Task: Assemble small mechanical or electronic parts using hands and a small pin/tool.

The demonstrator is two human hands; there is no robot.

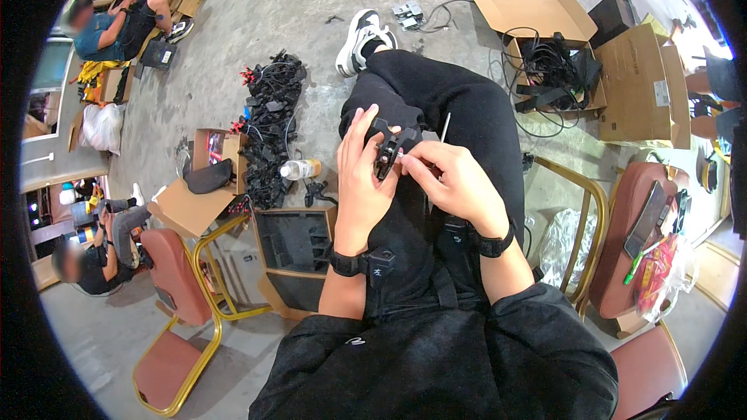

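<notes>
Above the wearer's lap, the left hand (364, 175) curls its fingers round a small black device (387, 157), its grip closed on it. The right hand (455, 180) meets the device's right side, thumb and forefinger pressed together — what sits between them is too small to tell. A thin metal rod (446, 126) juts out beyond the right knuckles (whether that hand holds it, I cannot tell). On the floor to the left lie a heap of black cables (274, 120), a clear bottle (301, 169) and an open box (292, 239); to the right — an open carton (545, 15) of cords and a padded chair (611, 284).
</notes>
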